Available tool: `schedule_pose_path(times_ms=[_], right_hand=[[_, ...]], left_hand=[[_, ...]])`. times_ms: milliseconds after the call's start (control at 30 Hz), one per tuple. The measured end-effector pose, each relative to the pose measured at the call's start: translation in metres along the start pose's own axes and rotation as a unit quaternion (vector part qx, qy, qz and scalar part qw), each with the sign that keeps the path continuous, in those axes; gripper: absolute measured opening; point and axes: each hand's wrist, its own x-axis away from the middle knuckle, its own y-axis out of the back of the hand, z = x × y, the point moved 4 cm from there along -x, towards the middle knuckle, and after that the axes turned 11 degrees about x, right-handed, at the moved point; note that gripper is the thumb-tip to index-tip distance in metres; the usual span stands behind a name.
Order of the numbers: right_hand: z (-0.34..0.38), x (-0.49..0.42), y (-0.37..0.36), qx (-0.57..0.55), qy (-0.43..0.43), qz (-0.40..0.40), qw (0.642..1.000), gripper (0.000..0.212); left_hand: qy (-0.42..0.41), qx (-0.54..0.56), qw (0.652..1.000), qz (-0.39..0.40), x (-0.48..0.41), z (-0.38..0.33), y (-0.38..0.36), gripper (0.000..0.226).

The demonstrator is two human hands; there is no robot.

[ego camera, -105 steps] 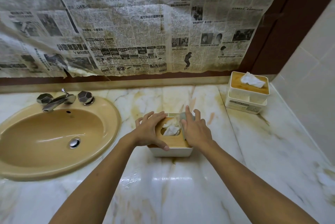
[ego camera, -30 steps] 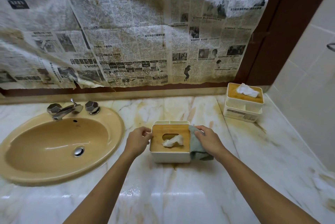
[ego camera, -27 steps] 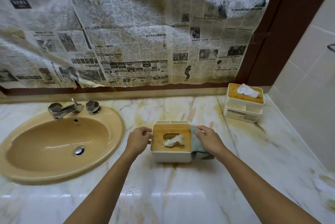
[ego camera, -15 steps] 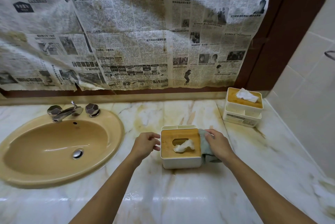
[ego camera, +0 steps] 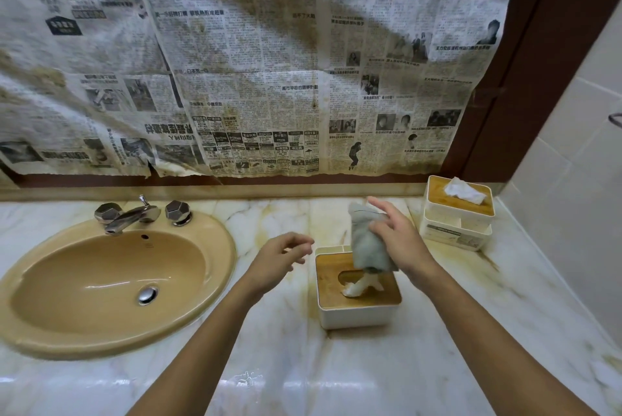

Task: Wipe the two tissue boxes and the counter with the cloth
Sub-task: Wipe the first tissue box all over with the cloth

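Above the nearer white tissue box with a wooden lid (ego camera: pixel 356 316), your right hand (ego camera: pixel 400 244) grips the grey-green cloth (ego camera: pixel 368 244), which hangs over the lid. Your left hand (ego camera: pixel 279 257) hovers just left of that box, fingers loosely curled, holding nothing. Both boxes stand on the veined marble counter (ego camera: pixel 286 365); the second white, wooden-lidded tissue box (ego camera: pixel 457 213) sits in its far right corner.
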Motion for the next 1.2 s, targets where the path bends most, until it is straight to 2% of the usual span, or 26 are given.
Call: schedule_pose_path(times_ms=[67, 133, 333, 500, 633, 700, 767, 800, 933, 1067, 1200], right_hand=[[0.019, 0.004, -0.016, -0.047, 0.056, 0.101, 0.992, 0.043], [0.034, 0.007, -0.029, -0.008, 0.115, 0.126, 0.985, 0.038], [0.058, 0.003, -0.051, 0.05, 0.145, 0.075, 0.985, 0.015], [0.08, 0.001, -0.066, 0.103, 0.18, 0.061, 0.976, 0.011], [0.106, -0.002, -0.076, 0.09, 0.204, 0.055, 0.973, 0.01], [0.116, -0.004, -0.081, 0.088, 0.211, 0.063, 0.971, 0.009], [0.124, -0.006, -0.088, 0.115, 0.227, 0.059, 0.965, 0.008], [0.126, -0.007, -0.091, 0.131, 0.236, 0.052, 0.962, 0.008], [0.123, -0.015, -0.104, 0.221, 0.242, 0.009, 0.945, 0.008], [0.104, -0.021, -0.124, 0.262, 0.211, 0.0, 0.942, 0.008], [0.068, -0.021, -0.147, 0.284, 0.148, 0.029, 0.947, 0.002]], left_hand=[[-0.044, 0.045, 0.997, 0.034, 0.003, -0.017, -0.002, 0.021], [-0.079, 0.078, 0.992, 0.063, 0.007, -0.032, -0.004, 0.027], [-0.152, 0.071, 0.985, 0.041, 0.012, -0.054, 0.02, 0.019], [-0.142, 0.138, 0.977, 0.081, 0.012, -0.062, 0.043, 0.032], [-0.162, 0.163, 0.967, 0.106, 0.016, -0.075, 0.06, 0.032], [-0.17, 0.151, 0.968, 0.101, 0.017, -0.08, 0.069, 0.041], [-0.165, 0.125, 0.974, 0.094, 0.018, -0.084, 0.078, 0.05], [-0.164, 0.11, 0.976, 0.094, 0.018, -0.087, 0.083, 0.048], [-0.148, 0.02, 0.985, 0.085, 0.016, -0.086, 0.108, 0.025], [-0.095, -0.013, 0.992, 0.086, 0.01, -0.066, 0.124, 0.025], [-0.013, -0.031, 0.99, 0.136, 0.006, -0.027, 0.129, 0.024]])
